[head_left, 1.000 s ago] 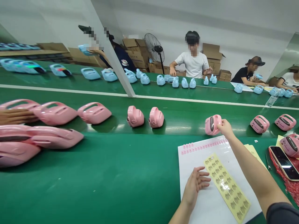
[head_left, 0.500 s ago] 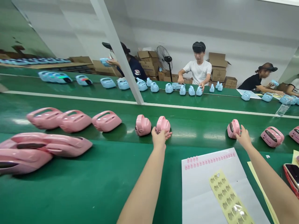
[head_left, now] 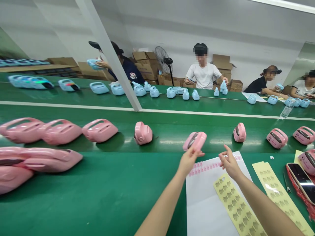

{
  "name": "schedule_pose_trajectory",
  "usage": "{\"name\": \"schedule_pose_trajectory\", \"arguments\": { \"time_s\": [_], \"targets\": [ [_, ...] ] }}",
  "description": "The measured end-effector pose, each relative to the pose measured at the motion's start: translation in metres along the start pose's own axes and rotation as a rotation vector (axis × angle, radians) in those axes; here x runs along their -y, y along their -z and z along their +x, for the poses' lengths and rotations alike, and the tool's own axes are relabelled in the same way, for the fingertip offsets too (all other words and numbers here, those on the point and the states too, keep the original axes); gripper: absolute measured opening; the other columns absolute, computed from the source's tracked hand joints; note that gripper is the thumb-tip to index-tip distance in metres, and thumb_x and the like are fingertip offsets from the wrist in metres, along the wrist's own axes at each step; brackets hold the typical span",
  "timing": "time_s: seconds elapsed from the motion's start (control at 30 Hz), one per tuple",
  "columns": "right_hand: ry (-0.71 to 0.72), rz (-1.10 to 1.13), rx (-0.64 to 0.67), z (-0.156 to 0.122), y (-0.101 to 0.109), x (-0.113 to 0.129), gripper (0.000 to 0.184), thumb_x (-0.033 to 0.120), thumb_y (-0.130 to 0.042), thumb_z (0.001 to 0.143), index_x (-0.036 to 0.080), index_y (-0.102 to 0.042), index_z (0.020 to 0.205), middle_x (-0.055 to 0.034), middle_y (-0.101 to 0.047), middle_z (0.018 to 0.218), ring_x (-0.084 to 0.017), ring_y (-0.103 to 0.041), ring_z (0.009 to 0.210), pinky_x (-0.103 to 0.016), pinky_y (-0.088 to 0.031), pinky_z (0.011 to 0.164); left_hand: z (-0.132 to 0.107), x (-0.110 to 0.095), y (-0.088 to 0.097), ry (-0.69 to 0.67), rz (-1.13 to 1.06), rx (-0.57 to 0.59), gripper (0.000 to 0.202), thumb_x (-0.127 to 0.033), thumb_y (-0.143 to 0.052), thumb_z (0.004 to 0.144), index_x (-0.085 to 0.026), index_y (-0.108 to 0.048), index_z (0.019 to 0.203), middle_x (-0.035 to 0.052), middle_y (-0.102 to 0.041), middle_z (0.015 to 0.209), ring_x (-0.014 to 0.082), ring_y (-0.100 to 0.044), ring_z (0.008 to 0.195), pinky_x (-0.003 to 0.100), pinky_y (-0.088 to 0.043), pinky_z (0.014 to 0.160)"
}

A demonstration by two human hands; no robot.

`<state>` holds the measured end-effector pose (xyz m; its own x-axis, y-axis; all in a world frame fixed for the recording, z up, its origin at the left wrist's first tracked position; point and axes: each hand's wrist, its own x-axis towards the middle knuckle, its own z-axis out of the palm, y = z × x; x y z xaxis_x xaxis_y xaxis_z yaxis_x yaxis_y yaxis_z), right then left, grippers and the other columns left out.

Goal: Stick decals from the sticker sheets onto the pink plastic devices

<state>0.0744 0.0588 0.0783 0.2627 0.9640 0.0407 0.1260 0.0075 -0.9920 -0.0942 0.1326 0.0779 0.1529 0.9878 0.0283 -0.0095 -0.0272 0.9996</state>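
My left hand is closed on a pink toy shell with a dark front strip, lifted just above the green belt. My right hand hovers empty beside it, fingers loosely apart, over the top edge of a white sheet carrying a row of small pink stickers. A yellow sticker strip lies on that sheet under my right forearm. Another pink shell stands alone on the belt beyond my right hand.
More pink shells line the belt at left and right. A second yellow strip and a phone lie at right. Across a white divider, several people handle blue shells; cardboard boxes and a fan stand behind.
My left hand took a pink shell off the belt and brought it toward the sheet. My right hand let go of the shell at right and drew back to the sheet.
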Motion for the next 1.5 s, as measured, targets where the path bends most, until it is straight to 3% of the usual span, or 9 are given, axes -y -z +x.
{"name": "schedule_pose_trajectory", "arguments": {
  "time_s": [0.13, 0.27, 0.4, 0.47, 0.6, 0.8, 1.0, 1.3, 1.5],
  "targets": [
    [-0.124, -0.017, 0.07, -0.009, -0.01, 0.018, 0.055, 0.033, -0.049, 0.07, 0.018, -0.036, 0.12, 0.0086, -0.049, 0.057, -0.005, -0.04, 0.031, -0.018, -0.031, 0.03, -0.065, 0.002, -0.031, -0.096, 0.116, 0.156, 0.02, -0.04, -0.069, 0.059, -0.024, -0.066, 0.071, 0.0044, -0.071, 0.072, 0.0264, -0.064, 0.077, 0.039, -0.047, 0.078],
    [-0.218, -0.03, 0.14, -0.027, 0.012, 0.023, 0.043, 0.02, -0.039, 0.062, 0.017, -0.047, 0.104, 0.0106, -0.048, 0.045, -0.005, -0.035, 0.025, -0.015, -0.023, 0.024, -0.116, 0.012, -0.031, -0.161, 0.09, 0.224, 0.026, -0.035, -0.072, 0.058, -0.029, -0.069, 0.084, 0.0087, -0.07, 0.09, 0.028, -0.061, 0.091, 0.039, -0.043, 0.086],
    [-0.282, 0.009, 0.299, -0.046, 0.031, 0.033, 0.047, 0.021, -0.037, 0.06, 0.018, -0.048, 0.106, 0.0106, -0.049, 0.041, -0.006, -0.035, 0.024, -0.014, -0.019, 0.024, -0.157, 0.03, -0.021, -0.037, -0.379, -0.175, 0.055, -0.044, -0.071, 0.06, -0.032, -0.057, 0.111, 0.0055, -0.067, 0.086, 0.0233, -0.062, 0.074, 0.032, -0.05, 0.06],
    [-0.318, -0.005, 0.423, -0.054, 0.031, 0.037, 0.047, 0.02, -0.038, 0.061, 0.017, -0.05, 0.107, 0.0106, -0.048, 0.04, -0.005, -0.036, 0.025, -0.014, -0.019, 0.024, -0.167, 0.032, -0.02, 0.158, -0.632, -0.195, 0.06, -0.057, -0.063, 0.063, -0.033, -0.052, 0.117, 0.0046, -0.066, 0.091, 0.0245, -0.061, 0.082, 0.033, -0.05, 0.062],
    [-0.232, -0.101, 0.556, -0.06, 0.02, 0.031, 0.042, 0.023, -0.043, 0.07, 0.021, -0.053, 0.11, 0.0067, -0.054, 0.055, -0.005, -0.041, 0.032, -0.015, -0.028, 0.029, -0.166, 0.023, -0.02, 0.453, -0.959, 0.048, 0.055, -0.067, -0.054, 0.064, -0.029, -0.063, 0.103, 0.007, -0.067, 0.101, 0.0321, -0.055, 0.104, 0.044, -0.046, 0.082],
    [-0.161, -0.502, 0.116, -0.046, 0.014, -0.014, 0.031, 0.026, -0.055, 0.074, 0.018, -0.058, 0.103, -0.0074, -0.052, 0.101, -0.013, -0.057, 0.067, -0.026, -0.046, 0.058, -0.148, 0.026, -0.008, 0.459, -1.049, -0.095, 0.054, -0.051, -0.063, 0.063, -0.031, -0.057, 0.113, 0.0057, -0.07, 0.097, 0.0296, -0.061, 0.095, 0.043, -0.049, 0.079],
    [-0.182, -0.493, -0.004, -0.046, 0.004, -0.041, 0.011, 0.011, -0.049, 0.073, 0.019, -0.055, 0.069, -0.0057, -0.051, 0.091, -0.018, -0.055, 0.081, -0.031, -0.043, 0.077, -0.139, 0.02, -0.015, 0.377, -0.896, -0.154, 0.064, -0.044, -0.075, 0.049, -0.026, -0.058, 0.108, 0.0067, -0.07, 0.093, 0.0312, -0.06, 0.094, 0.04, -0.051, 0.075],
    [-0.348, -0.09, 0.081, -0.04, 0.018, -0.043, 0.015, 0.025, -0.057, 0.065, 0.02, -0.045, 0.057, 0.004, -0.048, 0.057, -0.012, -0.053, 0.056, -0.028, -0.047, 0.063, -0.134, 0.008, -0.036, 0.307, -0.623, -0.248, 0.054, -0.054, -0.071, 0.053, -0.021, -0.059, 0.094, 0.0018, -0.064, 0.085, 0.0222, -0.061, 0.08, 0.029, -0.05, 0.062],
    [-0.354, 0.108, 0.166, -0.047, 0.029, -0.019, 0.026, 0.039, -0.063, 0.055, 0.019, -0.047, 0.057, 0.003, -0.048, 0.063, -0.011, -0.052, 0.061, -0.027, -0.045, 0.065, -0.133, 0.006, -0.039, 0.304, -0.597, -0.265, 0.054, -0.056, -0.071, 0.052, -0.022, -0.057, 0.092, 0.0008, -0.061, 0.084, 0.0211, -0.06, 0.08, 0.028, -0.049, 0.062]
  ]
}}
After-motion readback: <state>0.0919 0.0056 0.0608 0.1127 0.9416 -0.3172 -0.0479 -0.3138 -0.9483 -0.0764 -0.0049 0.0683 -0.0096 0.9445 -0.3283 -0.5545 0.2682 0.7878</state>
